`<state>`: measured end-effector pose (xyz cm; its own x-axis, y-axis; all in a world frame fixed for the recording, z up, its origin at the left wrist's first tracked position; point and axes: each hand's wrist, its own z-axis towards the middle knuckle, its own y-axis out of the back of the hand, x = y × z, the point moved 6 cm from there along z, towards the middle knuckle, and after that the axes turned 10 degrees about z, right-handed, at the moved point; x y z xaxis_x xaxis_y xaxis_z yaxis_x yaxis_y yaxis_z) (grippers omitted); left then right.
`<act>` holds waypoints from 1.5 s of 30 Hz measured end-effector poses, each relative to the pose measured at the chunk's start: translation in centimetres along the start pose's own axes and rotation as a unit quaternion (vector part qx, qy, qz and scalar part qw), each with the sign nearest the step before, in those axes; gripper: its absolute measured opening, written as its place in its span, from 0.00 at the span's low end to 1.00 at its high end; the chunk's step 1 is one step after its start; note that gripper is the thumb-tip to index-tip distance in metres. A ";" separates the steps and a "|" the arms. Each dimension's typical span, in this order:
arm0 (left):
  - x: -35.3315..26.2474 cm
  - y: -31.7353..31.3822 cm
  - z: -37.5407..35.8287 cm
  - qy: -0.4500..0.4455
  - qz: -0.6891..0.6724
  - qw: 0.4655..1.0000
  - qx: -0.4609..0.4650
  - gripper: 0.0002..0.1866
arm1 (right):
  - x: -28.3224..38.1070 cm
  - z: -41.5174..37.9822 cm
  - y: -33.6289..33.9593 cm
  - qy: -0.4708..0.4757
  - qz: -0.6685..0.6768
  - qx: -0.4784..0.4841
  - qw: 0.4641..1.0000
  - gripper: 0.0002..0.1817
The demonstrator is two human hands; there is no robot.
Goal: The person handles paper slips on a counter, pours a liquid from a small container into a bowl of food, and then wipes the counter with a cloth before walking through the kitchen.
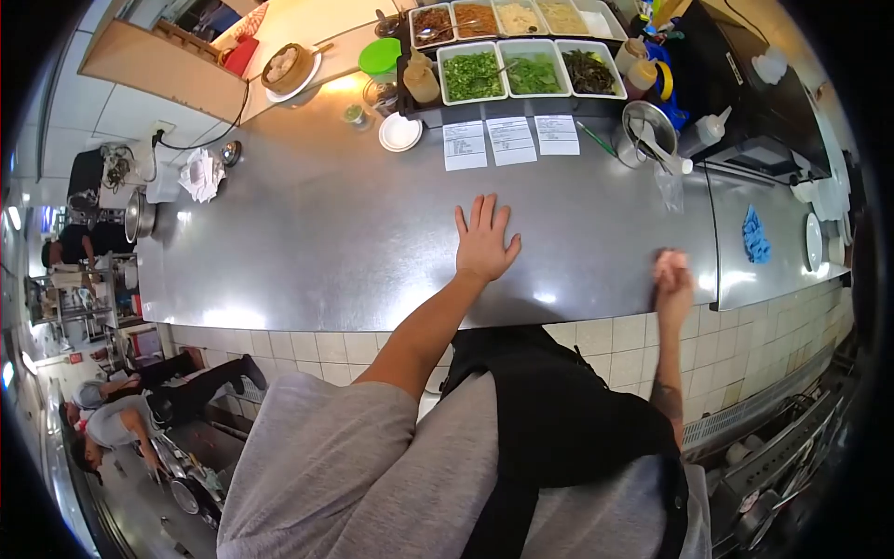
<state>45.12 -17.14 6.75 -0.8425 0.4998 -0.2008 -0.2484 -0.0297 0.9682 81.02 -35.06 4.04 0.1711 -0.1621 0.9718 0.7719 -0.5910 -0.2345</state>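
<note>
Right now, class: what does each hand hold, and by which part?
Left hand: nothing, flat on the counter. Right hand: closed and blurred; cannot tell.

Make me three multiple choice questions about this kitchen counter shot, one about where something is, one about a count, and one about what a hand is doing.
1. Where does the blue cloth lie?
A. On the steel counter, right of the right hand
B. Inside a food tray
C. Under the left hand

2. How many paper slips lie side by side below the trays of greens?
A. One
B. Three
C. Five

3. How is the left hand placed?
A. Closed around a bottle
B. Lifted off the counter
C. Flat on the counter, fingers spread

Answers:
1. A, since the cloth sits on the right section of the counter, beyond the right hand.
2. B, since three white slips show in a row.
3. C, since the palm rests on bare steel and holds nothing.
</note>
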 end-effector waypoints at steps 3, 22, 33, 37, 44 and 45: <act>0.0 0.1 0.0 -0.003 0.003 1.000 -0.007 0.26 | 2.9 -3.6 -10.5 0.075 -0.364 0.005 0.928 0.07; 0.5 0.0 -0.4 0.000 -0.005 1.000 -0.015 0.25 | 5.9 -1.7 -12.6 0.078 -0.386 0.106 0.913 0.12; 0.0 -0.4 -0.3 -0.010 0.035 0.999 -0.035 0.25 | 12.1 0.4 -11.2 0.153 -0.411 0.053 0.897 0.10; -0.5 -0.3 -0.6 -0.025 0.024 0.999 -0.040 0.25 | 5.8 1.5 -8.4 0.175 -0.508 0.089 0.839 0.13; -0.5 0.3 -0.5 -0.014 0.033 0.999 -0.026 0.24 | 2.1 -5.3 -13.2 0.207 -0.495 0.119 0.836 0.22; -0.6 0.3 -0.4 -0.017 0.035 0.999 -0.030 0.24 | 1.9 -6.1 -13.3 0.206 -0.507 0.116 0.829 0.24</act>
<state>45.34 -17.76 7.08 -0.8421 0.5241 -0.1268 -0.2183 -0.1164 0.9689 67.36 -32.36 8.89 -0.8250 0.0412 0.5637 0.4950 -0.4286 0.7558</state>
